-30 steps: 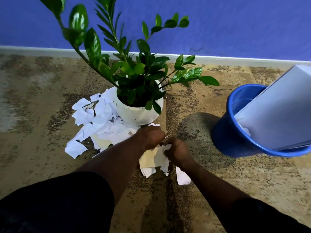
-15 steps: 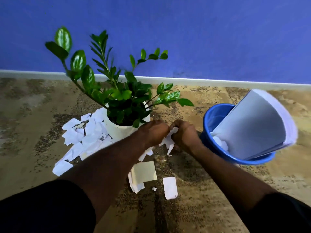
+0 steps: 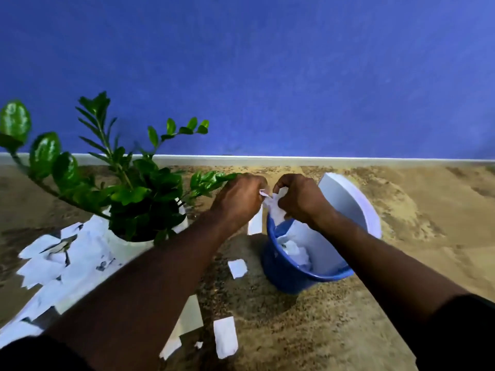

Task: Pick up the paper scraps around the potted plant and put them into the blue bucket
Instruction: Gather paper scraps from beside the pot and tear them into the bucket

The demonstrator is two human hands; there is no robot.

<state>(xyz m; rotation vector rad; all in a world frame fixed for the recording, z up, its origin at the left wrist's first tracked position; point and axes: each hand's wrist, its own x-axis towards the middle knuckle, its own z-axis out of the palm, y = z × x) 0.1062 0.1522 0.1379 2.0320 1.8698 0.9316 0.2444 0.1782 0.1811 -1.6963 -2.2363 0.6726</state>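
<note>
Both the left hand (image 3: pixel 241 202) and right hand (image 3: pixel 300 200) pinch a wad of paper scraps (image 3: pixel 273 210) just above the blue bucket (image 3: pixel 284 274). One loose scrap (image 3: pixel 255 223) below the left hand hangs outside the rim and will likely land on the floor (image 3: pixel 401 236).

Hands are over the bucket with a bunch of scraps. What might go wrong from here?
1. Both hands hold the bunch of scraps above the near-left rim of the blue bucket, not its middle; one strip hangs outside the rim and may land on the floor.
2. The big white sheet leaning in the bucket fills much of the opening, so scraps could slide off it.
3. The left hand sits close to the plant leaves and may brush them.
</note>
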